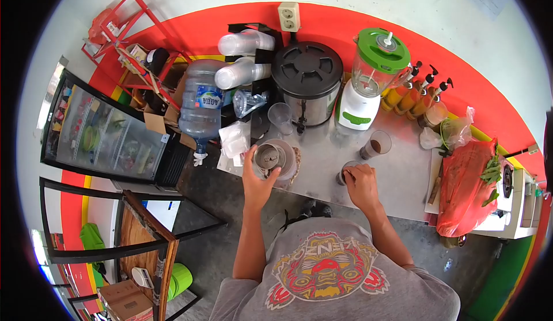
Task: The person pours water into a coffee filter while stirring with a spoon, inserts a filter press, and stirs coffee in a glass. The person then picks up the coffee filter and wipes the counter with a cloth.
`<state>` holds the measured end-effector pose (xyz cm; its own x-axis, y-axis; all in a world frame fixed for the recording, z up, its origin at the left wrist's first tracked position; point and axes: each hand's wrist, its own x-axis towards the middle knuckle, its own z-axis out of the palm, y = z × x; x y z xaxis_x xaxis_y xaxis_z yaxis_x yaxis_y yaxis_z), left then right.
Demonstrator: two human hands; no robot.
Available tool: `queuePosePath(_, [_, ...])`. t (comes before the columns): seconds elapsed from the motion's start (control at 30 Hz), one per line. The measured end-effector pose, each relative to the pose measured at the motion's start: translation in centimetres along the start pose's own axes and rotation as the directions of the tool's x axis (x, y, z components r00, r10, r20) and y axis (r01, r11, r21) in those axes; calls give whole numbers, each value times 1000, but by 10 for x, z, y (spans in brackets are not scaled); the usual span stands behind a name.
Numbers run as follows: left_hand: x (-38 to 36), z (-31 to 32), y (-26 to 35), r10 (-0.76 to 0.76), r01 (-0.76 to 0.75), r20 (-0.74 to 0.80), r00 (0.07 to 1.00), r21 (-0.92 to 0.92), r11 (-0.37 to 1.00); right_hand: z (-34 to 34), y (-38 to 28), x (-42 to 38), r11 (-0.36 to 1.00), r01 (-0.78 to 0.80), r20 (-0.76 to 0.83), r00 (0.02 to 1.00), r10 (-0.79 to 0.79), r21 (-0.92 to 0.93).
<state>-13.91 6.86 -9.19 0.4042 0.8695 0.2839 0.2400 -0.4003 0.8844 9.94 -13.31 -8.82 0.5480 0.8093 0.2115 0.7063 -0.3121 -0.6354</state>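
Observation:
My left hand (258,185) curls its fingers and thumb around a round clear container (286,148) with a grey, metal-looking cup (268,157) inside. Beneath the container lies a speckled round mat (296,168), partly hidden. Over a clear cup with dark contents (340,178), my right hand (362,190) is closed with its fingers pinched at the rim. Whatever is in that pinch is hidden by the fingers. Just behind it stands another clear cup (377,146) holding a dark brown layer at the bottom.
Along the back of the metal table (322,148) stand a steel drink dispenser (308,85), a green-lidded blender (374,79) and several pump bottles (412,96). An upturned clear cup (280,118) is near the dispenser's tap. A red plastic bag (468,185) sits at the right; a water jug (200,105) at the left.

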Motion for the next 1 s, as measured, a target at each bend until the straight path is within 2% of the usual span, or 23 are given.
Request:
queuePosePath(0.03, [1,1,3,55,-55,-11,998,60,997,1,2,-1,999,5,-10,1000,-6,-44])
queuePosePath(0.1, [-1,1,16,106,-101,-67,992,70,992,-5,7,-5,993,-18,-34,999,15,-117])
queuePosePath(0.17, [-5,2,41,120,-115,-56,991,73,991,-10,8,-8,988,37,-101,993,-53,-147])
queuePosePath(0.27, [-9,8,69,162,-161,163,973,-17,987,-14,9,-14,972,-44,-65,997,30,-230])
queuePosePath(0.3, [-9,15,70,163,-161,174,971,-25,987,-13,9,-15,966,-57,-47,998,46,-253])
queuePosePath(0.37, [-6,30,72,235,-232,370,899,-54,971,-6,16,-15,962,-57,-40,998,48,-266])
queuePosePath(0.43, [-6,51,65,249,-242,426,870,-71,968,-4,16,-14,960,-54,-35,998,46,-274])
queuePosePath(0.5, [-4,71,63,217,-180,559,800,-122,976,-5,10,-6,961,-37,-48,999,25,-276])
queuePosePath(0.53, [-3,81,61,228,-192,559,798,-123,974,-5,9,-2,961,-38,-60,998,22,-275])
queuePosePath(0.6, [-4,103,58,190,-134,636,748,-135,982,-5,9,4,929,-31,13,999,39,-368])
queuePosePath(0.63, [-5,113,56,198,-139,639,744,-142,980,-4,10,6,927,-37,5,999,42,-373])
queuePosePath(0.7, [-5,132,56,247,-208,673,698,-140,968,0,18,9,924,-53,149,982,117,-378])
queuePosePath(0.73, [-5,139,55,256,-210,674,693,-150,966,1,24,11,921,-59,142,982,122,-385])
queuePosePath(0.8, [-3,149,52,124,-29,760,638,-138,990,-3,34,12,941,-48,139,985,99,-334])
queuePosePath(0.93, [-1,164,35,56,35,812,580,-94,995,-7,41,7,941,-114,62,988,141,-319])
queuePosePath(1.0, [-7,172,31,64,58,828,558,-116,992,-4,40,1,984,-52,134,988,75,-168])
